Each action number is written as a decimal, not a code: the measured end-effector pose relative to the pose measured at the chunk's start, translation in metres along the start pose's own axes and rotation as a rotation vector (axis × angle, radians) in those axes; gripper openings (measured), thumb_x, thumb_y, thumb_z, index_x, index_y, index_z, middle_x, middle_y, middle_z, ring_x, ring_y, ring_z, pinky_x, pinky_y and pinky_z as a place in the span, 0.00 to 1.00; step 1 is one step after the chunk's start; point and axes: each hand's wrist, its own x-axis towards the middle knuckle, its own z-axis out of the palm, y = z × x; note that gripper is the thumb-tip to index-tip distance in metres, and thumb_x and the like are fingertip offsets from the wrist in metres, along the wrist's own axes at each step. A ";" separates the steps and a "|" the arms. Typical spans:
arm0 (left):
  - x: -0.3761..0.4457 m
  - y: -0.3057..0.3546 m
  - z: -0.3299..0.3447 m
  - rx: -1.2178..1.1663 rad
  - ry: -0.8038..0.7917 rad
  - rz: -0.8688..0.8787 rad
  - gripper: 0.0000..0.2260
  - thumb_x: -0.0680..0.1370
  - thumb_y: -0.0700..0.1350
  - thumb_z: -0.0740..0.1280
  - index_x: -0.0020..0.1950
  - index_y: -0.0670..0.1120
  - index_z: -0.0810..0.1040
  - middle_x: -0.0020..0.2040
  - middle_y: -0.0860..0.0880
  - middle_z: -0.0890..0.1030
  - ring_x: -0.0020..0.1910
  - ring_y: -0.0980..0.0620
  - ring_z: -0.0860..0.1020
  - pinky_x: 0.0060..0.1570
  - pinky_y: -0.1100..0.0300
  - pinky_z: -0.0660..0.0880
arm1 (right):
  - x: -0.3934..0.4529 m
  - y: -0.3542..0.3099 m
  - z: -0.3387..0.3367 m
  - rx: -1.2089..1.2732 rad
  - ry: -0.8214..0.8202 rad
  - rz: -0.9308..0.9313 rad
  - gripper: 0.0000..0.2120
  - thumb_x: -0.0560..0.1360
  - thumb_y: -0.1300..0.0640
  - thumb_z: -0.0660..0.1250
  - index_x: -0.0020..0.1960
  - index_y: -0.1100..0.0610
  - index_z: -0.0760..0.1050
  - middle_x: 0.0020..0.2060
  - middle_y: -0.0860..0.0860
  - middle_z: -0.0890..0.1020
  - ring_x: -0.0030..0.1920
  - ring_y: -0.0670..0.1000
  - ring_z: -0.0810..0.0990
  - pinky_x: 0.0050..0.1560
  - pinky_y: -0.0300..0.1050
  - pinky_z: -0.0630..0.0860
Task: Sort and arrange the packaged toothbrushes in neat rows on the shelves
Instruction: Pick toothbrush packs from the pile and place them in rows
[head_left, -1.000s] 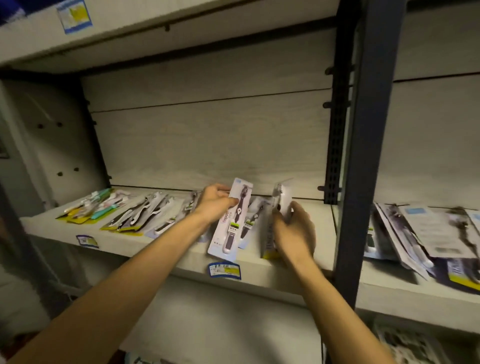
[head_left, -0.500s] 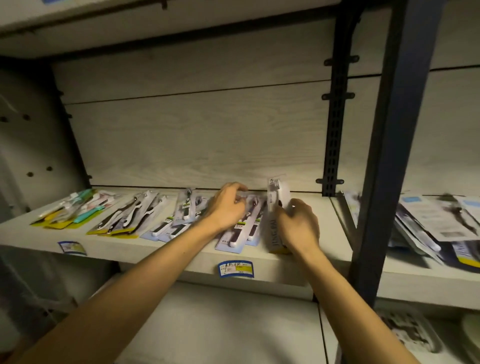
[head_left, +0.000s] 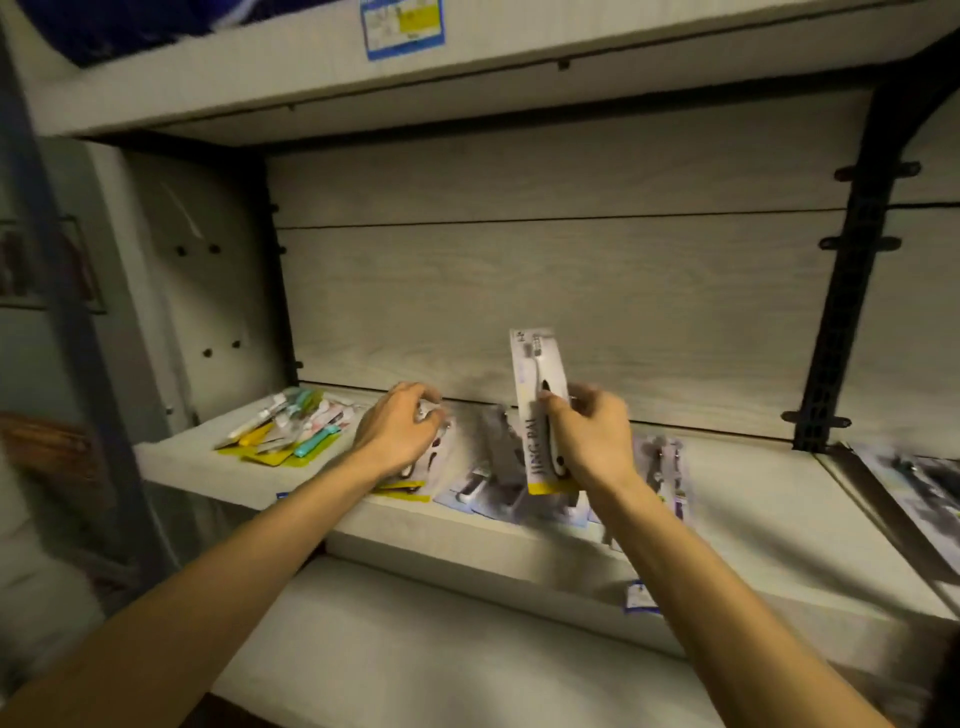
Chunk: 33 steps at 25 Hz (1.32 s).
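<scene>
Handling-wise: the upright toothbrush pack is probably light and thin, a card back that would flex, with a slick plastic blister (so pinch its long edges, near the middle).
Look: white card, yellow strip at the foot, dark lettering down its length, one pale brush inside.
Place: it stands on end above the shelf, over its front half, other packs lying flat beneath.
Right hand: fingers and thumb pinching the pack.
Left hand: curled over blurred flat packs left of it; whether it grips them I cannot tell.
</scene>
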 end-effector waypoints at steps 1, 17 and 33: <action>-0.001 -0.019 -0.010 0.014 0.001 -0.016 0.09 0.79 0.50 0.67 0.58 0.52 0.80 0.63 0.49 0.78 0.60 0.47 0.78 0.59 0.52 0.76 | 0.000 -0.001 0.025 0.004 -0.030 0.011 0.15 0.71 0.44 0.67 0.49 0.53 0.83 0.38 0.48 0.86 0.42 0.52 0.86 0.47 0.57 0.82; 0.018 -0.131 -0.029 0.156 -0.038 0.067 0.15 0.84 0.53 0.58 0.69 0.54 0.74 0.62 0.50 0.82 0.57 0.48 0.80 0.53 0.53 0.77 | 0.018 0.027 0.197 -0.321 -0.219 -0.004 0.31 0.74 0.40 0.57 0.72 0.56 0.72 0.67 0.58 0.77 0.69 0.60 0.73 0.68 0.57 0.70; 0.016 -0.144 -0.025 0.219 0.138 0.186 0.17 0.82 0.49 0.60 0.71 0.52 0.74 0.64 0.49 0.82 0.66 0.48 0.77 0.79 0.47 0.52 | 0.008 0.008 0.172 -0.240 -0.030 -0.196 0.16 0.82 0.53 0.58 0.66 0.52 0.77 0.62 0.48 0.81 0.62 0.47 0.78 0.66 0.50 0.74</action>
